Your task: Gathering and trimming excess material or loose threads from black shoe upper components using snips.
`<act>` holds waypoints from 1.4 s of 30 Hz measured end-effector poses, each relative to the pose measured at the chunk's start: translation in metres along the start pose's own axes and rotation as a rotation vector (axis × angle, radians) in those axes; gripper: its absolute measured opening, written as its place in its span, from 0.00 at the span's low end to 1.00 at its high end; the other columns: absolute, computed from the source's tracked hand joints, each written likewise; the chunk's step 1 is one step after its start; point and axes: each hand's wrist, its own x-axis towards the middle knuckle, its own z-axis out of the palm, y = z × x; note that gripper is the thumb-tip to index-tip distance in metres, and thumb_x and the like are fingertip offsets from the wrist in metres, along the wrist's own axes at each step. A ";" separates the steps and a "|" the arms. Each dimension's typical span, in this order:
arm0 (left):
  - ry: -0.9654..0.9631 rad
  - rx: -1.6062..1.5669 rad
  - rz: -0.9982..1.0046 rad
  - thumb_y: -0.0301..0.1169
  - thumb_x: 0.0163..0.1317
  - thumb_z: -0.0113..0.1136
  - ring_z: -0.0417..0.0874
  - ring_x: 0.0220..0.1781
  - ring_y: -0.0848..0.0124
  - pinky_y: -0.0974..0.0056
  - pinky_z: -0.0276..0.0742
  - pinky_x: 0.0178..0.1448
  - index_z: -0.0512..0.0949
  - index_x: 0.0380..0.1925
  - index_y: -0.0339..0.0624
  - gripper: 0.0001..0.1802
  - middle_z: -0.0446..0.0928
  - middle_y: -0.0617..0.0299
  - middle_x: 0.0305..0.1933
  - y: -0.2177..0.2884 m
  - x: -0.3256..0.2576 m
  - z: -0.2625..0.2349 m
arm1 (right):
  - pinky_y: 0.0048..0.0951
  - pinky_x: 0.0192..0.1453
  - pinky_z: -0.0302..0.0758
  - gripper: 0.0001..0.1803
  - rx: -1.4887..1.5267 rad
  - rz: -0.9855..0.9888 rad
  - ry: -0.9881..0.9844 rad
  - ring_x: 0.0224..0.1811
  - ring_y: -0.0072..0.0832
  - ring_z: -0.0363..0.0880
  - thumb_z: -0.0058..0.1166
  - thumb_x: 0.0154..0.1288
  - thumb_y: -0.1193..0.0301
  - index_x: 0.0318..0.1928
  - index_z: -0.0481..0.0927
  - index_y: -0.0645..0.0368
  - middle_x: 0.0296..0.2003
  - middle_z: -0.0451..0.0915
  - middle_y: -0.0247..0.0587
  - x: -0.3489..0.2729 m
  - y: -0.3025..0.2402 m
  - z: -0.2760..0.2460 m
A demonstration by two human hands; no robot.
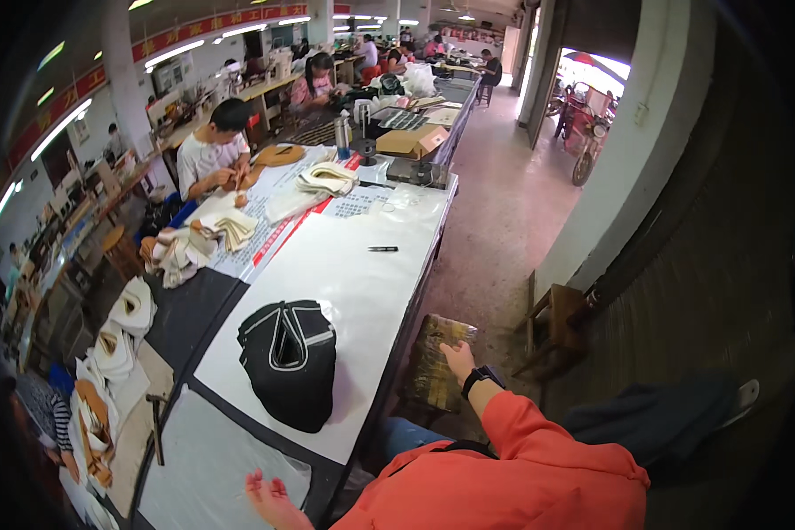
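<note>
Head view: black stack (293, 393) at 12 o'clock from left hand (270, 500), fingers loosely spread, appears soft, best held at both sides; right hand (458, 360), finger state cannot be told.

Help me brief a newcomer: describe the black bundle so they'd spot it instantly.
Through the middle of the view runs a long table, part-covered by a white sheet. On the sheet's near part sits the black bundle, rounded, with a pale-edged slot. Its bulk sets it apart from the slim dark tool farther up the sheet.
</note>
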 end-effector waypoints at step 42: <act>-0.275 1.180 0.041 0.41 0.67 0.45 0.84 0.38 0.57 0.54 0.78 0.38 0.79 0.36 0.28 0.23 0.82 0.47 0.36 -0.211 0.277 0.017 | 0.36 0.72 0.56 0.54 0.081 0.064 -0.925 0.70 0.34 0.59 0.67 0.53 0.48 0.71 0.52 0.57 0.67 0.61 0.44 -0.067 -0.113 0.188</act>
